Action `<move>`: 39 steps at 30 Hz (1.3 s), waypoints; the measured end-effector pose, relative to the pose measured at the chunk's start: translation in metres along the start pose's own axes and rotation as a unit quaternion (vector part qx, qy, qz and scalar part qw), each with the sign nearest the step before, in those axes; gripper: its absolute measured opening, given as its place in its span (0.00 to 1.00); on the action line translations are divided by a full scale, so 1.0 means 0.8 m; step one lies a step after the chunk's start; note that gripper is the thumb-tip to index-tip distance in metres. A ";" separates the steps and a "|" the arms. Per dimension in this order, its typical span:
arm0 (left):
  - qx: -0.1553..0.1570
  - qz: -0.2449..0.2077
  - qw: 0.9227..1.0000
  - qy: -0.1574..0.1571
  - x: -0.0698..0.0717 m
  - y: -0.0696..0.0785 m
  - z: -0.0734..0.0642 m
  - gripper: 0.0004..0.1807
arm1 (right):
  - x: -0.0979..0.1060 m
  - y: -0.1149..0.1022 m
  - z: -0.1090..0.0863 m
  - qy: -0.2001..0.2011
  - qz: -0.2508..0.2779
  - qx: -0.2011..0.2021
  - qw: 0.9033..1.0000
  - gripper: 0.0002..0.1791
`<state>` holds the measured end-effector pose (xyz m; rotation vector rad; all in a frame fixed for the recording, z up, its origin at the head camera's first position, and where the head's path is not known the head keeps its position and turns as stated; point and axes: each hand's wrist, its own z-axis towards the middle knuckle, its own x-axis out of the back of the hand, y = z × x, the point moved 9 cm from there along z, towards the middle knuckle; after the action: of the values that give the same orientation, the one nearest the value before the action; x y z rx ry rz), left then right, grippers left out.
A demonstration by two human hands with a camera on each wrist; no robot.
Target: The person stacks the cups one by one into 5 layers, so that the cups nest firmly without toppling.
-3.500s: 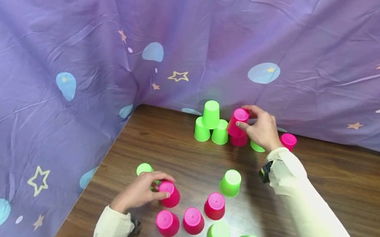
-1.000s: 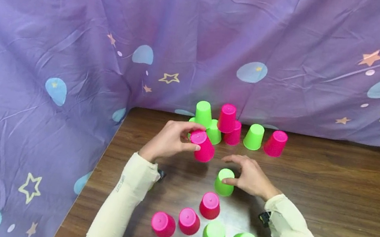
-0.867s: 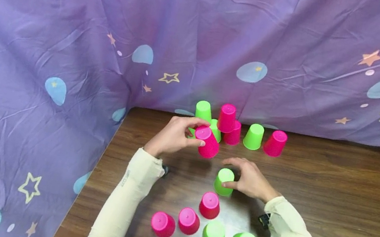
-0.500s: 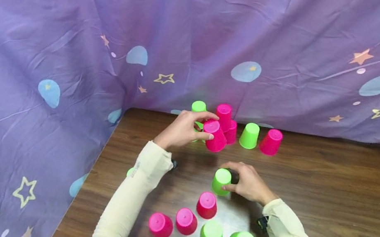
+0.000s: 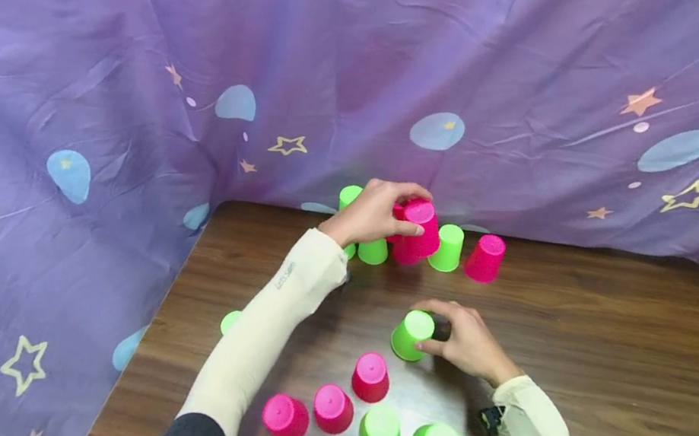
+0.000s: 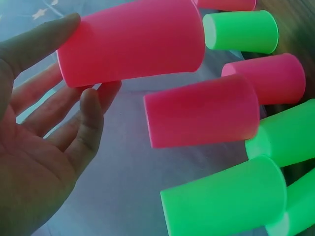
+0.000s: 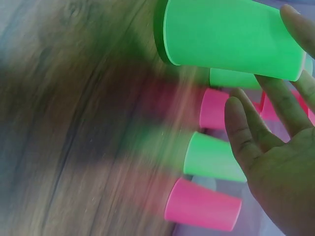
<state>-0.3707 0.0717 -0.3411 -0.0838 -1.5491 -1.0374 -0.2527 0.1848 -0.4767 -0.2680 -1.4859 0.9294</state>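
Observation:
Up at the back row, my left hand (image 5: 374,214) pinches an upside-down pink cup (image 5: 426,237) between thumb and fingers, near its closed end. In the left wrist view this held pink cup (image 6: 133,42) is raised beside another pink cup (image 6: 202,113), which overlaps two lower cups, one pink (image 6: 268,78) and one green (image 6: 285,132). A three-cup green stack with one cup on top (image 6: 226,196) stands beyond. Mid-table, my right hand (image 5: 471,339) grips an upside-down green cup (image 5: 408,340), thumb on the near side; it also shows in the right wrist view.
To the right in the back row stand a green cup (image 5: 448,248) and a pink cup (image 5: 485,258). Several pink and green cups, such as this pink one (image 5: 286,419), stand near the front. The left sleeve partly hides a green cup (image 5: 229,321). A purple curtain (image 5: 349,56) hangs behind the table.
My left hand has carried a pink cup from the front left to the back row. My right hand has left a pink cup stacked there and come back to grip the green cup.

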 end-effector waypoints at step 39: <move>0.027 0.046 0.999 -0.013 -0.031 -0.024 0.087 0.30 | 0.021 0.017 -0.017 0.032 0.011 -0.031 0.999 0.29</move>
<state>-0.4275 0.1167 -0.3646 -0.1299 -1.5800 -0.9262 -0.2485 0.2101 -0.4753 -0.3565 -1.4557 0.8857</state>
